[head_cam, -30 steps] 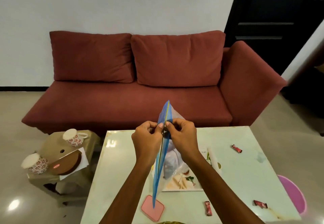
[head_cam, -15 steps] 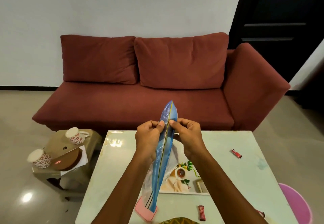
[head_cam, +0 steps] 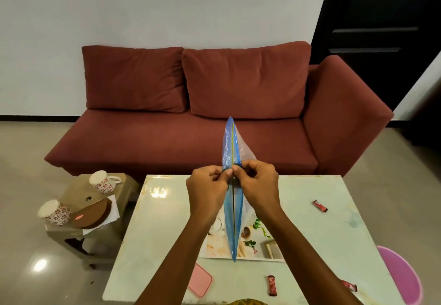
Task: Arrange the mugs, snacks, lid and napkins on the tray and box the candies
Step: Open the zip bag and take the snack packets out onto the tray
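Both hands together at mid-frame, over the far half of the table. Left hand (head_cam: 210, 185) and right hand (head_cam: 259, 183) each pinch the blue zip strip of a clear zip-top bag (head_cam: 229, 142), fingertips meeting at the seam. I see the bag edge-on, with one end above the hands and the other hanging over the tray. I can't tell what's inside it.

Surface: pale glossy table (head_cam: 167, 221) with a light glare near its far left corner. Tray (head_cam: 272, 249) with a printed floral picture lies flat at the centre, partly behind the forearms. Pink rounded-square lid (head_cam: 200, 279) lies flat near the front edge, just left of the tray. Three red-wrapped candies lie loose on the table: one far right (head_cam: 320, 205), one at the front (head_cam: 272, 285), one at the front right (head_cam: 349, 288), all off the tray.

Left of the table, a low side table (head_cam: 76, 190) carries two floral mugs, far (head_cam: 103, 180) and near (head_cam: 55, 211). Between them is a round brown piece with a red label (head_cam: 91, 216), resting on white napkins (head_cam: 114, 214). I can't tell if it's a lid or a box.

Room: red two-cushion sofa (head_cam: 181, 137) just behind the table against a white wall, dark door (head_cam: 381, 18) at the far right, shiny tiled floor (head_cam: 23, 233), pink seat (head_cam: 401, 278) at the table's right front corner.
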